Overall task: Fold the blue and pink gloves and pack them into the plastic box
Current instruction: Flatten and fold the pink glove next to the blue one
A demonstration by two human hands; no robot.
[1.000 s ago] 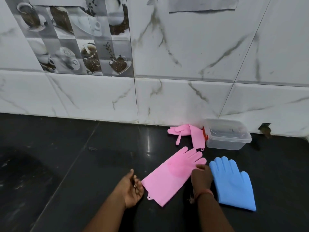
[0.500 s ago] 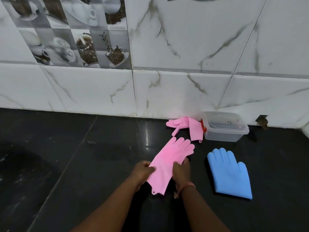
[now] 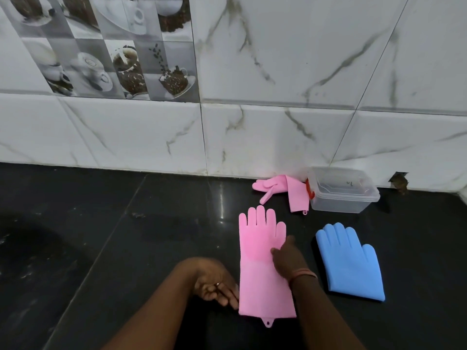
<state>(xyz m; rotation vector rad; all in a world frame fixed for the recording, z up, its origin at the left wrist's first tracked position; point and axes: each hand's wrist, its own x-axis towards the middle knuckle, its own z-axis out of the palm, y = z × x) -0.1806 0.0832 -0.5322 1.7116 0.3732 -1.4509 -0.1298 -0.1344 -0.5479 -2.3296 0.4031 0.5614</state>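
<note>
A pink glove [image 3: 260,258] lies flat and straight on the black counter, fingers pointing toward the wall. My right hand [image 3: 289,258] rests on its right edge near the palm. My left hand [image 3: 217,286] lies palm up at the glove's lower left edge, fingers loosely extended and touching it. A blue glove [image 3: 350,261] lies flat to the right. A second pink glove [image 3: 280,189] lies crumpled near the wall, against the clear plastic box [image 3: 345,202], which stands open with a red clip on its left side.
The black counter [image 3: 126,236] stretches left with a seam line. A white marble-tile wall [image 3: 278,122] rises directly behind the box. A small dark hole [image 3: 399,181] sits in the wall base, right of the box.
The pink glove was turned from a diagonal to straight, fingers toward the wall, and laid flat. My hands let go of its cuff end; the right now rests on it.
</note>
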